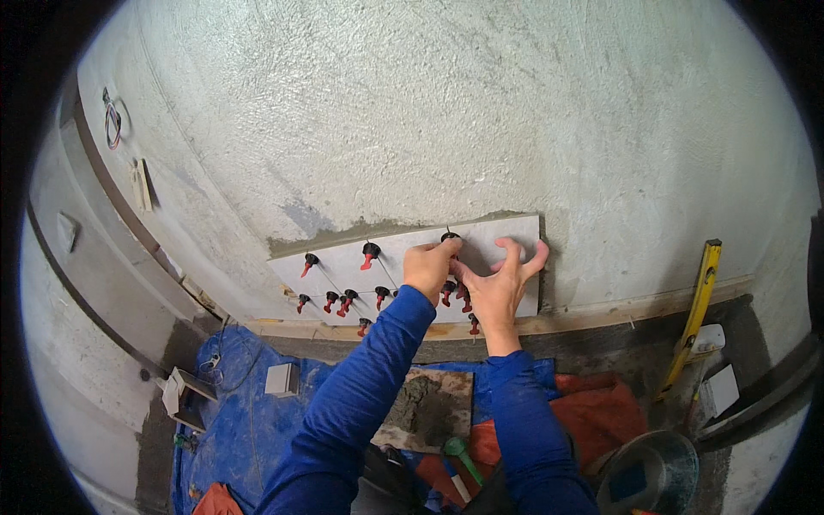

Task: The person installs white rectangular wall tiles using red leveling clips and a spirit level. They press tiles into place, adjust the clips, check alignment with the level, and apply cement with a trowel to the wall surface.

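Note:
Pale wall tiles (508, 233) are set in rows low on the rough wall, with grey mortar showing along their top edge. Several tile levelling clips (370, 254) with black caps and red handles stick out at the joints. My left hand (429, 268) is closed at the top joint, its fingers pinching a levelling clip (450, 236) whose black cap shows just above them. Beside it, my right hand (496, 290) has its fingers spread and curved in front of the right tile. Its thumb is close to my left fingers. Both hands partly hide the clips below.
A yellow spirit level (693, 318) leans at the right. Below me are a mortar board (463, 396) with grey mortar (421, 408), a green-handled tool (463, 459), a clear bucket (652, 472), a blue tarp (240, 412), an orange cloth (601, 412) and stacked tiles (281, 379).

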The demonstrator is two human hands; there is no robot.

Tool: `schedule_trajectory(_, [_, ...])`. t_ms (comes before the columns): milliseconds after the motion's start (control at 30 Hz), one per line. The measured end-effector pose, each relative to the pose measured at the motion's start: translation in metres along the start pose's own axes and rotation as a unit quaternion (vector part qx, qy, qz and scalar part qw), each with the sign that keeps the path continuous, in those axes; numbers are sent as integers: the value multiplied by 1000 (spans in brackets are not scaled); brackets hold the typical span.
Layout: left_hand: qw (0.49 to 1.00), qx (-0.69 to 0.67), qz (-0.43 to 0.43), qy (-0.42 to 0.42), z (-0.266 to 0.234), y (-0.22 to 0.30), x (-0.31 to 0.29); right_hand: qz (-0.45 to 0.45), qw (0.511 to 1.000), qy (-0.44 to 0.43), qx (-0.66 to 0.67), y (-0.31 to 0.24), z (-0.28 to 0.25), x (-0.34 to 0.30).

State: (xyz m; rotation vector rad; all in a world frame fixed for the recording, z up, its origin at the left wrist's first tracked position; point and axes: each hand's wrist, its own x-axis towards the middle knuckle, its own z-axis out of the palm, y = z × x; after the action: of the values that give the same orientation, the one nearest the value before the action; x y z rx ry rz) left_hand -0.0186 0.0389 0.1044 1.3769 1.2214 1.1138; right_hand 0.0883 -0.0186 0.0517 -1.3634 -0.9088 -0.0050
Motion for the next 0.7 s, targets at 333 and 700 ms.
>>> schedule_trajectory(333, [993,98,42,53,2,-9,8,21,999,-27,28,-2,-5,0])
schedule_trajectory(700, [948,295,87,82,2,14,-7,20,999,-28,22,-1,-4,-2])
